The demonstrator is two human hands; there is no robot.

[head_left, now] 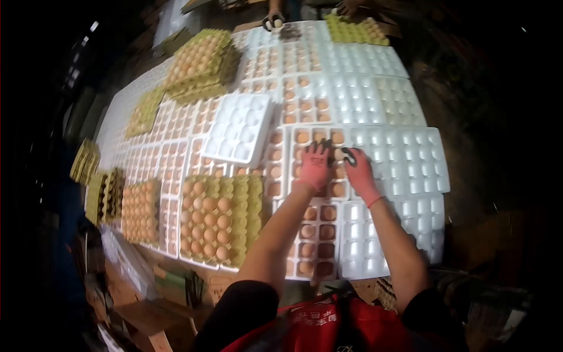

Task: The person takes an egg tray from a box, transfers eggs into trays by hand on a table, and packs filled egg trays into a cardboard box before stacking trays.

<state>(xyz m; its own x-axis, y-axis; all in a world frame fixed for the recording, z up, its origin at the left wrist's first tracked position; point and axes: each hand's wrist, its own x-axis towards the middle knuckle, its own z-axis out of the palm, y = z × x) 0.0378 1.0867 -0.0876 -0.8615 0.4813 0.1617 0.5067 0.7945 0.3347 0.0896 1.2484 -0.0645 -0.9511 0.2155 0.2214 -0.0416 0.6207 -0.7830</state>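
Observation:
Both my hands wear pink gloves with dark fingertips. My left hand (316,163) lies over a white foam egg tray (292,176), its fingers stretched across the brown eggs (337,137). Just to the right, my right hand (359,171) is curled at the tray's right column, with its fingertips closed at a pale egg (339,154); its grip is partly hidden. Nearer to me stands another foam tray (338,258) with eggs in several cups. To the right are foam trays (404,161) with bare cups.
A yellow-green pulp tray (249,220) partly filled with eggs sits at left front. Behind it are a loose white foam tray (237,129) and a stack of pulp trays (202,64) with eggs. Another person's gloved hand (272,22) is at the far edge.

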